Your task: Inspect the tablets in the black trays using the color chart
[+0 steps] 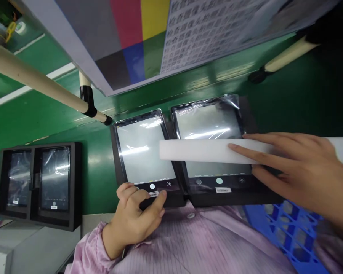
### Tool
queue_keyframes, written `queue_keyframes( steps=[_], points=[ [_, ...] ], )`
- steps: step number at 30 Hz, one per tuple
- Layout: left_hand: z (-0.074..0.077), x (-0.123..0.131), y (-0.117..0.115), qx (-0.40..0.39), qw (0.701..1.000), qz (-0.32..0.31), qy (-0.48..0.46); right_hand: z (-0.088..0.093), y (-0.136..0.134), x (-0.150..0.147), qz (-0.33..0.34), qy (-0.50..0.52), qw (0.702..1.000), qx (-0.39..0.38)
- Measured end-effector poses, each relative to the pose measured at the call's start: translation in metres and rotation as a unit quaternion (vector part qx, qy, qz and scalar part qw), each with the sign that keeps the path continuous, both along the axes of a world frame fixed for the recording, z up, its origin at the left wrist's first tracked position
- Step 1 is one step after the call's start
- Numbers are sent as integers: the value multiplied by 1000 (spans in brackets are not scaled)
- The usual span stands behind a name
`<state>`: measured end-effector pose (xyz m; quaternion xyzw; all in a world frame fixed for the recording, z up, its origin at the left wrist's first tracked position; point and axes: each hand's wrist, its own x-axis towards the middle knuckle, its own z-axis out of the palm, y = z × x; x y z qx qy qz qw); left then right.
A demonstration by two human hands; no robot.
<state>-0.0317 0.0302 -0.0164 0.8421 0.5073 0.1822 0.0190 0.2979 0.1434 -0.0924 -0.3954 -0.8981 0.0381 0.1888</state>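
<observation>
In my right hand (300, 160) is a long white bar (194, 149), with one finger stretched along its face and the others at its edges. It lies level across the right tablet (208, 118), and its left end reaches over the left tablet (143, 148). Both tablets are film-covered, show a pale camera screen and have a small label below. My left hand (137, 217) is at the lower edge of the left tablet, fingers bent, thumb and forefinger apart near the shutter button. Nothing shows between them. Dark trays (120, 167) hold the tablets.
On the left, a black two-part tray (77, 186) holds two more screens. A chart board (111, 93) with colour blocks and printed text stands ahead, among cream pipes (45, 83). A blue plastic crate (254, 220) sits at lower right. The table surface (97, 175) is green.
</observation>
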Motion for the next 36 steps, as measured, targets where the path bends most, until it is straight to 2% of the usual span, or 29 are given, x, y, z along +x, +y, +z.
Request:
queue_keyframes(
  steps=[4,13,17,21,26,28,32,36],
  points=[
    [1,26,15,-22,998,-58,-6,3,-10,10,-30,-11,999,-19],
    [-12,82,42,-122,977,-127,119,-6,-73,96,-198,-61,978,-18],
    [-15,98,46,-124,973,-143,132,-14,-89,107,-233,-48,971,-38],
    [-17,109,48,-107,978,-139,116,-19,-90,108,-242,-28,969,-36],
    [-18,112,48,-100,973,-139,156,-20,-89,110,-247,-26,968,-41],
    [-15,108,46,-94,974,-150,144,-20,-89,111,-254,-22,966,-43],
    [-8,90,39,-97,979,-152,95,-21,-88,113,-238,-18,970,-42],
    [-5,68,28,-112,982,-116,95,-19,-84,115,-239,-29,970,-27]
  ],
)
